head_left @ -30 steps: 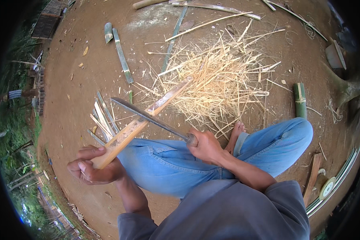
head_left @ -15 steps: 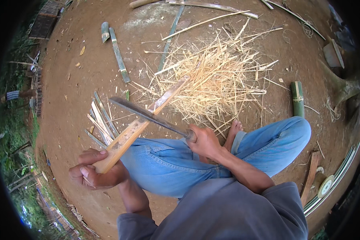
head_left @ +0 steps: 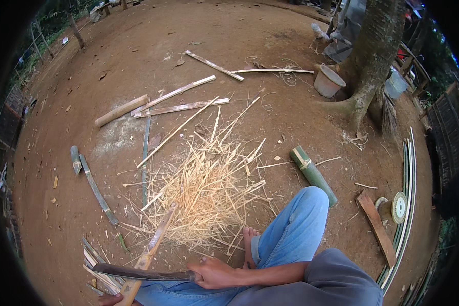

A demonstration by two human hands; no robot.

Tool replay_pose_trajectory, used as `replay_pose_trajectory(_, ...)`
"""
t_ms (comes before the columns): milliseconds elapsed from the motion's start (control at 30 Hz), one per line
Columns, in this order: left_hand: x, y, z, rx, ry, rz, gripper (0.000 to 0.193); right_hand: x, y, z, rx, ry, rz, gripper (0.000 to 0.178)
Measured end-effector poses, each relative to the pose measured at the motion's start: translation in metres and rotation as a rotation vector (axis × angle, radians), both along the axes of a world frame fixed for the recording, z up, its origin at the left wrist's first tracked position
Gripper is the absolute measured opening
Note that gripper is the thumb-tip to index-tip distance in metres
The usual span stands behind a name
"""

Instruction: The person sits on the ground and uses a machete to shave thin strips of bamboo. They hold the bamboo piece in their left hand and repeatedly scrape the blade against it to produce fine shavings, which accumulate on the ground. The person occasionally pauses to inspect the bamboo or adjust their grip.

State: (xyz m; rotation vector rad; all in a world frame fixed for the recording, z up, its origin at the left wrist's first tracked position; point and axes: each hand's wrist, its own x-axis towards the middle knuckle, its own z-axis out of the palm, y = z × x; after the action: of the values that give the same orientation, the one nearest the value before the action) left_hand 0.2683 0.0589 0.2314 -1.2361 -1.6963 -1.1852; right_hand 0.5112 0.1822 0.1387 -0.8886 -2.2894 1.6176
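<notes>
My left hand (head_left: 110, 299), partly cut off by the lower edge, is closed around the near end of a split bamboo strip (head_left: 161, 228). The strip slants away to the right, its far end over the pile of shavings. In my right hand (head_left: 212, 273) is a machete, its handle hidden by my fingers. The long dark blade (head_left: 143, 273) points left and crosses the strip not far from my left hand. Pale bamboo shavings (head_left: 204, 204) lie heaped on the ground in front of my bare foot (head_left: 250, 245).
Thin split strips (head_left: 102, 268) lie at the left near my leg. A green bamboo section (head_left: 313, 173) rests beyond my knee. To the right are a wooden board (head_left: 376, 227), a spool-like round thing (head_left: 399, 207) and long bamboo poles (head_left: 409, 188). A bucket (head_left: 329, 81) stands by a tree (head_left: 375, 46).
The view has tilted upward, so my hands sit lower in the picture and more ground shows ahead. The machete's blade crosses the bamboo strip closer to my left hand than before.
</notes>
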Motion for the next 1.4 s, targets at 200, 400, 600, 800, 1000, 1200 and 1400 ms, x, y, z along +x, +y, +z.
replay_pose_trajectory(200, 0.013, 0.015, 0.041, -0.091, 0.339, 0.646, 0.011, 0.009, 0.046, 0.0, 0.009, -0.067, -0.04, 0.019)
replay_pose_trajectory(400, 0.029, 0.03, 0.082, 0.247, -0.305, 0.005, 0.018, 0.022, 0.029, 0.017, -0.117, -0.121, -0.082, 0.024)
replay_pose_trajectory(600, -0.065, 0.03, 0.046, 0.027, 0.172, 0.725, 0.042, -0.052, -0.003, -0.082, -0.211, -0.147, 0.021, 0.023)
replay_pose_trajectory(800, -0.173, 0.069, -0.172, 0.226, -0.353, -0.075, 0.021, -0.216, 0.001, -0.253, -0.183, 0.076, -0.111, 0.014)
replay_pose_trajectory(1000, -0.181, 0.043, -0.195, 0.273, -0.418, -0.12, 0.02, -0.214, 0.009, -0.295, -0.175, -0.04, -0.071, 0.015)
replay_pose_trajectory(1200, -0.174, 0.052, -0.212, 0.238, -0.389, -0.085, 0.022, -0.221, 0.039, -0.342, -0.299, -0.231, -0.156, 0.016)
replay_pose_trajectory(1400, -0.181, 0.062, -0.217, 0.276, -0.378, -0.029, 0.024, -0.221, 0.035, -0.33, -0.119, -0.032, -0.034, 0.016)
